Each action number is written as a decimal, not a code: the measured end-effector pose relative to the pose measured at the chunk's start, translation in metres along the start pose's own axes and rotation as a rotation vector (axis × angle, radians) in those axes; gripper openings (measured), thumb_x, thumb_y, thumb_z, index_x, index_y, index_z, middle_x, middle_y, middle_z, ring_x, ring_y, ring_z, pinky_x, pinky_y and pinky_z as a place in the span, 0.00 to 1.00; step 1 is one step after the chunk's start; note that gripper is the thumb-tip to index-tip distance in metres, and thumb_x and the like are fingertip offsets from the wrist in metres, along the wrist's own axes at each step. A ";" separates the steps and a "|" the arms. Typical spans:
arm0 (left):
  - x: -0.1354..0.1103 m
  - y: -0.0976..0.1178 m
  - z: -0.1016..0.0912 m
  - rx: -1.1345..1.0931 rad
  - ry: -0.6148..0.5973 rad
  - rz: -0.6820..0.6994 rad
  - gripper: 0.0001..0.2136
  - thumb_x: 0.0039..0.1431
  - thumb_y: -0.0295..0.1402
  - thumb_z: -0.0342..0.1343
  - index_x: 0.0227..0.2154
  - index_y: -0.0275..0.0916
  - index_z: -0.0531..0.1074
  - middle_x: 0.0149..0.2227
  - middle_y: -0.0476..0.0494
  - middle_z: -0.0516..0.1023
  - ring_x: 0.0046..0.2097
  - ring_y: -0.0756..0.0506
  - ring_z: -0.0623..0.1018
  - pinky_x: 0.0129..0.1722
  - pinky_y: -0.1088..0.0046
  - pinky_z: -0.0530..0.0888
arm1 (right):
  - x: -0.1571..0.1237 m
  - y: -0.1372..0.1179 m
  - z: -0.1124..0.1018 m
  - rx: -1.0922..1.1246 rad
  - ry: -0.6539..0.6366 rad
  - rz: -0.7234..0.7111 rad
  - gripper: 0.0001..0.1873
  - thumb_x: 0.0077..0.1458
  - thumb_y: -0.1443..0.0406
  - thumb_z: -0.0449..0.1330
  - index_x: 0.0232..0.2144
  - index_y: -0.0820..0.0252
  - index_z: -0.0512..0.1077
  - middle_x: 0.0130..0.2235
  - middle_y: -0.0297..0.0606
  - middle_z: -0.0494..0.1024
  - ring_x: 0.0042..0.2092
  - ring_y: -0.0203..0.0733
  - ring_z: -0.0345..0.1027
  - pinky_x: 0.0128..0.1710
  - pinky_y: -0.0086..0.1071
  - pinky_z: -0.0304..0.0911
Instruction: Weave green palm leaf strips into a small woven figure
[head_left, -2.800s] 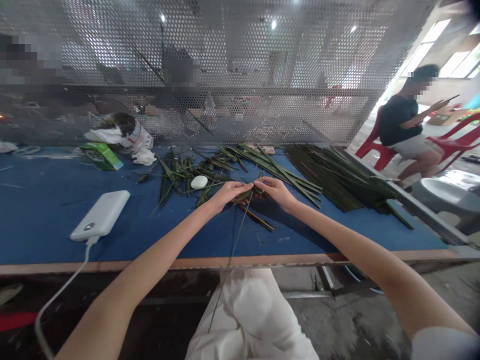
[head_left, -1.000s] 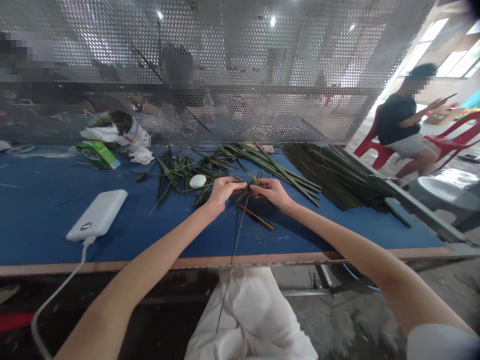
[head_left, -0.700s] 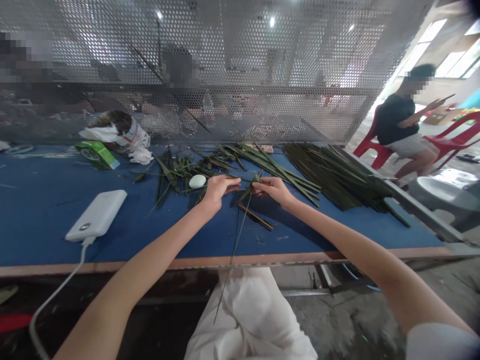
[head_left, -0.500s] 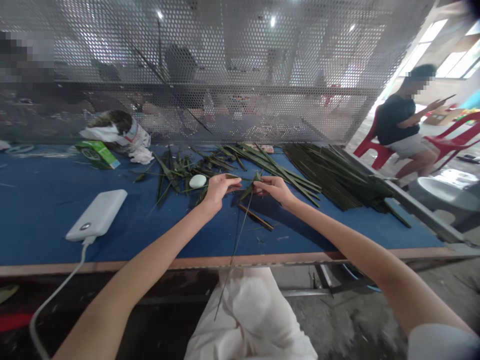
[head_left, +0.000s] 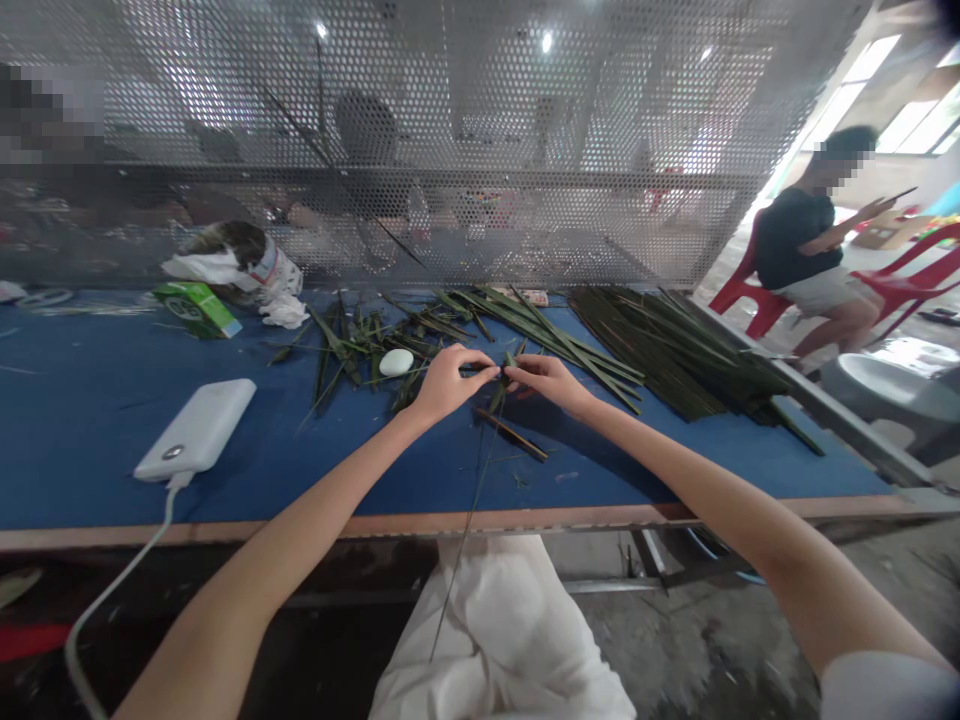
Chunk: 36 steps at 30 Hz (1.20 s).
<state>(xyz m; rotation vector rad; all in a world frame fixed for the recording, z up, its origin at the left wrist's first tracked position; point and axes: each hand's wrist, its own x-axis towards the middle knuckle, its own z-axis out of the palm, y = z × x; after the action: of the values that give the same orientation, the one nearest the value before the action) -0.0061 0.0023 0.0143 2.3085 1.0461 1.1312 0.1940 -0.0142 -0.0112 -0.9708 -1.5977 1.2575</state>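
Note:
My left hand (head_left: 448, 380) and my right hand (head_left: 546, 380) meet fingertip to fingertip above the blue table (head_left: 90, 420). Both are pinched on a small folded piece of green palm leaf (head_left: 502, 378). One long thin strip of that leaf (head_left: 465, 530) hangs from the hands down past the table's front edge toward my lap. A brown stick (head_left: 514, 434) lies on the table just below my right hand. A white egg-shaped object (head_left: 396, 362) rests to the left of my left hand.
Loose green leaves (head_left: 360, 340) lie behind the hands, and a thick bundle of long leaves (head_left: 675, 350) at the right. A white power bank (head_left: 199, 428) with a cable, a green carton (head_left: 199, 306), a perforated metal screen (head_left: 480, 150), and a seated person (head_left: 814, 260) on red chairs.
My hands have closed together again after a short gap, the fingertips now nearly touching on the leaf piece. The hanging strip has swung slightly.

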 end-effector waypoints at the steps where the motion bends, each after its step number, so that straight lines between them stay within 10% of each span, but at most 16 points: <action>1: 0.000 0.000 0.001 -0.039 -0.054 -0.021 0.08 0.54 0.37 0.59 0.26 0.39 0.77 0.28 0.45 0.79 0.34 0.45 0.76 0.40 0.68 0.69 | 0.000 0.000 0.000 -0.010 -0.004 -0.007 0.19 0.49 0.50 0.64 0.29 0.62 0.72 0.29 0.34 0.74 0.34 0.37 0.72 0.31 0.27 0.66; 7: 0.000 -0.005 0.003 -0.330 -0.312 -0.172 0.11 0.56 0.40 0.57 0.26 0.37 0.76 0.21 0.47 0.76 0.28 0.47 0.75 0.35 0.71 0.69 | 0.000 0.000 -0.001 -0.052 0.027 -0.026 0.20 0.49 0.49 0.64 0.26 0.62 0.73 0.26 0.34 0.73 0.32 0.36 0.69 0.32 0.27 0.65; 36: -0.001 0.001 0.008 -0.395 -0.247 -0.278 0.09 0.52 0.37 0.59 0.21 0.38 0.74 0.18 0.48 0.75 0.25 0.48 0.74 0.32 0.71 0.70 | 0.005 -0.001 -0.006 0.022 0.043 0.018 0.21 0.46 0.50 0.66 0.26 0.63 0.74 0.25 0.34 0.72 0.29 0.34 0.66 0.33 0.28 0.63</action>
<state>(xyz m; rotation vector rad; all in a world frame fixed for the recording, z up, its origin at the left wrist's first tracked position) 0.0001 0.0009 0.0095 1.8681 0.9190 0.8305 0.1983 -0.0075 -0.0091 -0.9942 -1.5415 1.2561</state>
